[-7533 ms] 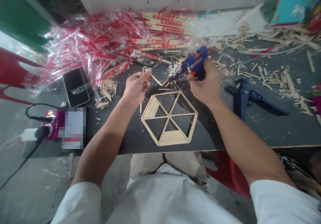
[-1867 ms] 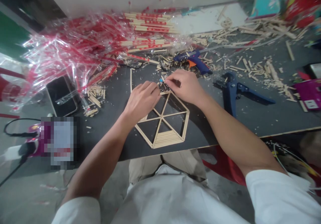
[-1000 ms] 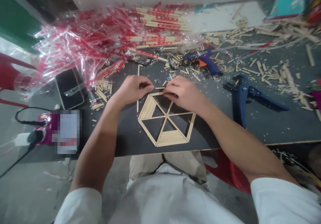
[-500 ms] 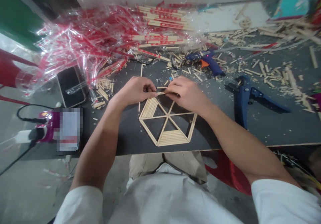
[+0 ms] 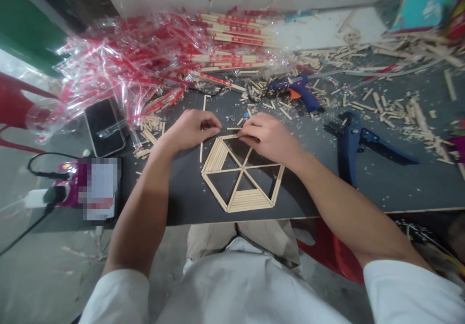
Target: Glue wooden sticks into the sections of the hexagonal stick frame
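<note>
Presently, a flat hexagon frame of pale wooden sticks (image 5: 242, 168), with six spokes, lies on the dark surface (image 5: 308, 193), close to its near edge and directly before the person. Taking this frame as centre of the clock, its sections at ten and six o'clock are partly filled by parallel sticks. Lying flat so near, it is probably well supported and easy for both hands to reach.

The right hand (image 5: 268, 134) is at one o'clock, its fingers bent and gathered at the far side of the frame, perhaps to steady it; whether they grip anything, I cannot tell. The left hand (image 5: 192, 128) is between ten and eleven o'clock, thumb and forefinger curved near to each other with a small gap behind the tips; I see nothing between them, but cannot tell if the tips meet. Both forearms come inward from seven and four o'clock, palms turned down.

Just beyond the frame, at twelve, lies one short thin loose stick (image 5: 234, 128). Farther out, a blue glue gun with orange trigger (image 5: 308, 96) rests at one o'clock, and a blue hand cutter (image 5: 350, 147) toward three, perhaps put there for the right hand's convenience. Red and clear plastic wrappers (image 5: 119, 67) are heaped toward ten.
</note>
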### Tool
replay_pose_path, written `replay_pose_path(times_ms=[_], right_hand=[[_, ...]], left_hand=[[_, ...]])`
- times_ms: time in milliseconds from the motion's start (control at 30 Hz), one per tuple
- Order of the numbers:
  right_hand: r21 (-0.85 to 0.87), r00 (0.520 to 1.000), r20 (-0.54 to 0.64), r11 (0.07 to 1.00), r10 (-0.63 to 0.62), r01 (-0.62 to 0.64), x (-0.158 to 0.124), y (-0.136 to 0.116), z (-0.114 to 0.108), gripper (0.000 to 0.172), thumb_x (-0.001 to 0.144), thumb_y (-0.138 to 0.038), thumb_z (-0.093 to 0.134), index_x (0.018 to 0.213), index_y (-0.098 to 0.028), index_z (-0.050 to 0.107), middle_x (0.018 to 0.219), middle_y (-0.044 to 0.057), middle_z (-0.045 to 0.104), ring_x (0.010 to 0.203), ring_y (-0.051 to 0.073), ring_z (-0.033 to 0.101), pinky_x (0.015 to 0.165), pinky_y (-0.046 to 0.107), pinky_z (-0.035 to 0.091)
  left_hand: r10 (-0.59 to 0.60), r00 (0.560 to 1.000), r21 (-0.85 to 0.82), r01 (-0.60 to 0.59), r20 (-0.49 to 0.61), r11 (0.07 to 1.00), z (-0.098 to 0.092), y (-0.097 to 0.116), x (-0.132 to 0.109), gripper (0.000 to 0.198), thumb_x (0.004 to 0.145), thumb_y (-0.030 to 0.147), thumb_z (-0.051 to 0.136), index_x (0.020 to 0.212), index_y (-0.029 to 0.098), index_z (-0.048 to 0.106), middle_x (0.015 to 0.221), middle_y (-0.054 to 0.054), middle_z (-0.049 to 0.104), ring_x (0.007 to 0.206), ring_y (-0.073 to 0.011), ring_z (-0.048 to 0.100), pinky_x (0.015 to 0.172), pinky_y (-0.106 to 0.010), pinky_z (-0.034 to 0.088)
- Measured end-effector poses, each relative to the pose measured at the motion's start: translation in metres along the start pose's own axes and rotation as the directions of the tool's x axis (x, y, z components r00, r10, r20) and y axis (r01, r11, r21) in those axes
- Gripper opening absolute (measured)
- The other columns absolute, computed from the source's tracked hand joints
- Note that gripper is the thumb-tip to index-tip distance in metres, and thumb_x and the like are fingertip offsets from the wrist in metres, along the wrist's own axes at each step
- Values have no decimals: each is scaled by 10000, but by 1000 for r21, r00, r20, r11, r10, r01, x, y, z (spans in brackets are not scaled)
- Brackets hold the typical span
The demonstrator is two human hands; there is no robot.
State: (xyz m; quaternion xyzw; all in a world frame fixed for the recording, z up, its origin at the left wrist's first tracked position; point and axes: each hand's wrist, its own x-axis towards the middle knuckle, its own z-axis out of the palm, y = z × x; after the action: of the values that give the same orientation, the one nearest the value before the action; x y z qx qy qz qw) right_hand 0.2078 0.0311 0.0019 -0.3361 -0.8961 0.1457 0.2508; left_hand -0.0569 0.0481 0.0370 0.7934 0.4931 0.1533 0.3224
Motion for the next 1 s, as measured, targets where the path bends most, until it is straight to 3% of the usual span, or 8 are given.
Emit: replay_pose_path(times_ms=[100, 233, 367, 533, 700, 867, 1000], right_hand=[[-5, 1000, 15, 1000, 2, -2, 0, -1, -1, 181, 1016, -218, 604, 963, -203, 776, 982, 102, 737, 944, 257, 628, 912, 442, 510], [-23, 1000, 10, 1000, -16, 16, 0, -2, -2, 174, 1011, -200, 609, 968, -187, 778, 968, 103, 738, 935, 256, 636, 903, 426, 521], [13, 1000, -18, 1000, 3, -3, 0, 0, -4, 188, 1019, -251, 606, 950, -197, 773, 986, 104, 749, 952, 259, 652, 898, 422, 527], [58, 978, -150, 989, 143, -136, 1, 9, -17, 277, 1055, -304, 513, 1003, -204, 767, 1009, 115, 770, 950, 269, 689, 887, 438, 527], [88, 956, -177, 971, 235, -222, 2, 13, -25, 286, 1035, -312, 518, 976, -186, 768, 1001, 123, 781, 874, 244, 699, 803, 386, 524], [102, 949, -89, 950, 304, -295, 3, 14, -30, 244, 993, -312, 570, 949, -190, 777, 947, 100, 781, 766, 212, 661, 743, 363, 494], [158, 920, 96, 907, 380, -391, 1, 17, -39, 179, 909, -340, 684, 905, -200, 795, 828, 63, 763, 674, 183, 616, 698, 349, 467]], left_hand=[[-14, 999, 2, 15, -33, 1000, 1, 0, 1, 278, 948, 398, 617, 1014, 180, 777, 867, -48, 776, 762, -166, 672, 784, -302, 513], [1, 999, -17, -2, -51, 1000, 4, 3, 1, 341, 1018, 383, 497, 921, 164, 740, 817, -50, 767, 728, -156, 679, 769, -284, 515], [5, 988, 23, -2, -154, 1000, 6, 8, 1, 355, 1025, 376, 487, 867, 158, 718, 763, -41, 754, 699, -150, 678, 745, -268, 507], [-2, 970, 24, 8, -242, 1000, 9, 11, 0, 301, 983, 359, 553, 857, 164, 744, 743, -37, 763, 671, -152, 680, 753, -278, 527], [11, 968, -17, -15, -250, 1000, 12, 10, 1, 183, 936, 284, 601, 918, 167, 740, 753, -31, 769, 696, -160, 717, 758, -285, 544], [88, 964, 63, -75, -249, 995, 14, 7, 2, 186, 944, 218, 558, 988, 162, 730, 878, -51, 788, 791, -169, 722, 796, -295, 539], [196, 961, 138, -171, -193, 976, 15, 9, 2, 215, 952, 234, 553, 1027, 163, 742, 1013, -65, 782, 872, -176, 705, 838, -300, 532]])
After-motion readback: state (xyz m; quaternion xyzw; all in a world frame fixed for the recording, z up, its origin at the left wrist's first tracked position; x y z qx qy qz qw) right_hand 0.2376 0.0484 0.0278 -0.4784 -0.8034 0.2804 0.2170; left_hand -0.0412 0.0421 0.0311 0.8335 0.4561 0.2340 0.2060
